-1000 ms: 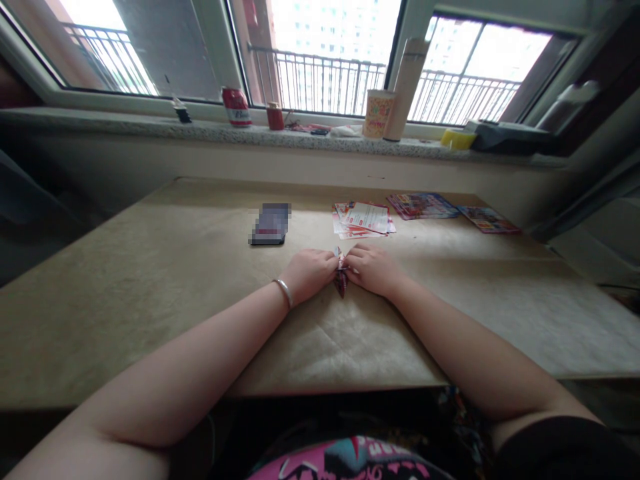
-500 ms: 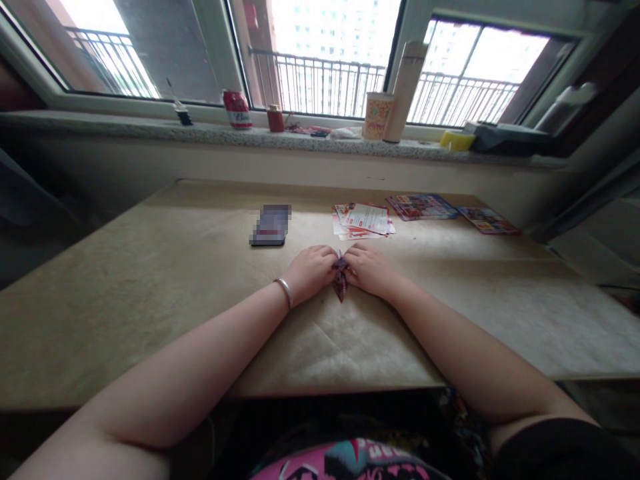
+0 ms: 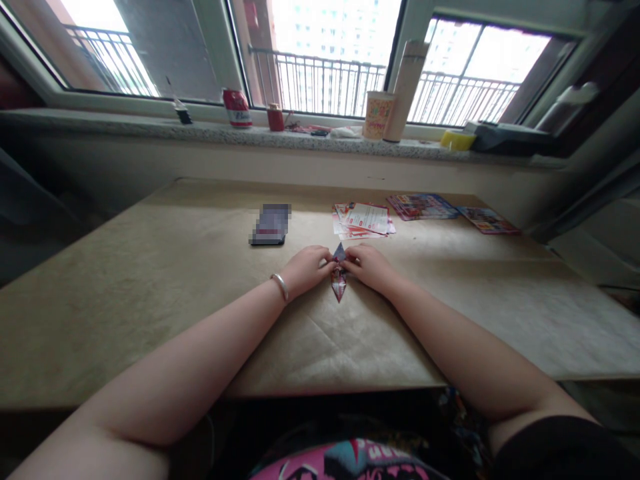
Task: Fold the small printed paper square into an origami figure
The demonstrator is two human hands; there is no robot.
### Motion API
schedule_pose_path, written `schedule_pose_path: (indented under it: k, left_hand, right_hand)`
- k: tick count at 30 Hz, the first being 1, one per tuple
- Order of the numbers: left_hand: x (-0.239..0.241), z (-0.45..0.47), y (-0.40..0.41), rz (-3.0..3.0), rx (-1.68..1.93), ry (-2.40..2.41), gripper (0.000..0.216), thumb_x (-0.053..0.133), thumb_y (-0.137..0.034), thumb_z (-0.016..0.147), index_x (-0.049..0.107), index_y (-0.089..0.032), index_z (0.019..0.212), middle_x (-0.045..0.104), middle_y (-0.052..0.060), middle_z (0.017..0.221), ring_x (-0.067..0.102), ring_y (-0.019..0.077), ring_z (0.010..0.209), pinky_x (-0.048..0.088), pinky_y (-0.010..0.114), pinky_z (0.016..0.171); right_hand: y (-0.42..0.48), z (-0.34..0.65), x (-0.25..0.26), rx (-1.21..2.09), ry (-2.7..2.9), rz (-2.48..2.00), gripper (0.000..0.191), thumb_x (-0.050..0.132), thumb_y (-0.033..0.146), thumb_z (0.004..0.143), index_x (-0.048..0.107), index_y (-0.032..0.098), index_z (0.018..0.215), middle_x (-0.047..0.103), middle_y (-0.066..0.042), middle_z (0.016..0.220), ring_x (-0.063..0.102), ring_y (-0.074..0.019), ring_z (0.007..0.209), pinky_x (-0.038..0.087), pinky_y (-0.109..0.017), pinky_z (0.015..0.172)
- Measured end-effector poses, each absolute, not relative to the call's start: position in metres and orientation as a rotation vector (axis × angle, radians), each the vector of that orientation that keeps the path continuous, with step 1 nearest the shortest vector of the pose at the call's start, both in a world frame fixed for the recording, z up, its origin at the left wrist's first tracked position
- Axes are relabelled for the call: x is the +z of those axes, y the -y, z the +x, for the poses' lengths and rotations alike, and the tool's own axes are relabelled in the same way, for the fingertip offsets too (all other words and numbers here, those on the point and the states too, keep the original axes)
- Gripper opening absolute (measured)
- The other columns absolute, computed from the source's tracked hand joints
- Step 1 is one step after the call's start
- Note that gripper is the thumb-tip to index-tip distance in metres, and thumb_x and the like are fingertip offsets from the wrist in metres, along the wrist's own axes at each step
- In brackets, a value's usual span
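Note:
A small piece of folded printed paper (image 3: 339, 285), long and pointed at both ends, lies between my hands near the middle of the table. Its far tip looks purple-grey; the near half is reddish and patterned. My left hand (image 3: 311, 268), with a silver bracelet at the wrist, pinches its left edge. From the other side my right hand (image 3: 369, 267) grips the right edge, thumb toward the middle. Just beyond the hands is a loose pile of printed sheets (image 3: 367, 219). Part of the paper's middle is hidden by the fingertips.
A blurred-out phone-like object (image 3: 271, 225) rests left of the sheets. Colourful printed leaflets (image 3: 423, 206) and a smaller stack (image 3: 489, 220) lie at the back right. On the windowsill stand a red can (image 3: 237, 109), a paper cup (image 3: 377, 117) and a tall tube (image 3: 405, 93).
The folded paper now shows flatter and wider, with its far tip visible between my hands. My left hand has shifted slightly left, and its fingers have moved on the paper.

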State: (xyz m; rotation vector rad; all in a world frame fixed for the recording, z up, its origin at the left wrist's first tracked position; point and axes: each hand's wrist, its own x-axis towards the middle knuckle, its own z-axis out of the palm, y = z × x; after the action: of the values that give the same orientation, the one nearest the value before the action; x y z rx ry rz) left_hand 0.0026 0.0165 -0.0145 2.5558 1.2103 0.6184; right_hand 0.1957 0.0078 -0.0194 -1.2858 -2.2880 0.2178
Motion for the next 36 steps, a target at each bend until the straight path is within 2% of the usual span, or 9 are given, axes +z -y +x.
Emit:
schedule_pose_path:
  k: [9,15,18,23,26,31,36]
  left_hand:
    - [-0.013,0.003,-0.018,2.486,0.634,-1.229,0.019,0.054,-0.031,0.083,0.065,-0.017,0.076,0.068,0.005,0.087,0.061,0.0180,0.086,0.048,0.029,0.079]
    - [-0.009,0.000,-0.014,2.585,0.633,-1.152,0.017,0.054,-0.029,0.085,0.065,-0.017,0.080,0.066,0.004,0.087,0.061,0.0167,0.084,0.048,0.027,0.077]
    - [-0.010,0.001,-0.012,2.660,0.628,-1.133,0.018,0.051,-0.029,0.087,0.065,-0.017,0.086,0.067,0.006,0.091,0.062,0.0180,0.089,0.049,0.030,0.082]
    - [-0.011,0.003,-0.010,2.711,0.592,-1.196,0.020,0.050,-0.029,0.088,0.066,-0.017,0.090,0.067,0.010,0.104,0.058,0.0230,0.110,0.046,0.035,0.096]
    - [-0.011,0.005,-0.010,2.669,0.565,-1.259,0.019,0.051,-0.028,0.086,0.066,-0.017,0.087,0.066,0.011,0.108,0.059,0.0233,0.110,0.045,0.036,0.097]
    - [-0.012,0.006,-0.011,2.558,0.577,-1.328,0.017,0.054,-0.028,0.082,0.066,-0.017,0.079,0.066,0.012,0.107,0.054,0.0249,0.118,0.043,0.036,0.101]
    - [-0.013,0.008,-0.013,2.435,0.613,-1.366,0.017,0.056,-0.031,0.080,0.066,-0.018,0.075,0.066,0.012,0.106,0.052,0.0256,0.122,0.043,0.036,0.099]
  right_hand:
    - [-0.007,0.196,-0.019,0.273,2.278,-1.262,0.017,0.059,0.030,0.082,0.062,0.018,0.071,0.061,-0.001,0.066,0.050,-0.0140,0.067,0.035,-0.024,0.062]
    - [-0.003,0.205,-0.017,0.176,2.390,-1.096,0.005,0.061,0.022,0.076,0.063,0.018,0.076,0.063,-0.003,0.076,0.054,-0.0162,0.076,0.041,-0.026,0.071]
    - [-0.001,0.203,-0.016,0.091,2.449,-1.100,0.008,0.059,0.023,0.078,0.064,0.018,0.080,0.065,-0.006,0.084,0.055,-0.0185,0.083,0.042,-0.028,0.075]
    - [0.002,0.197,-0.014,0.045,2.511,-1.143,0.015,0.055,0.022,0.082,0.066,0.016,0.091,0.064,-0.009,0.103,0.055,-0.0210,0.097,0.042,-0.033,0.088]
    - [0.001,0.196,-0.014,0.049,2.498,-1.216,0.014,0.055,0.022,0.082,0.066,0.016,0.088,0.064,-0.009,0.105,0.054,-0.0229,0.101,0.040,-0.036,0.093]
    - [-0.003,0.196,-0.018,0.145,2.402,-1.281,0.012,0.056,0.025,0.084,0.066,0.019,0.080,0.066,-0.006,0.103,0.053,-0.0218,0.102,0.038,-0.035,0.094]
    - [-0.008,0.196,-0.021,0.229,2.255,-1.325,0.016,0.057,0.026,0.083,0.065,0.019,0.070,0.069,-0.004,0.087,0.058,-0.0181,0.088,0.040,-0.032,0.086]
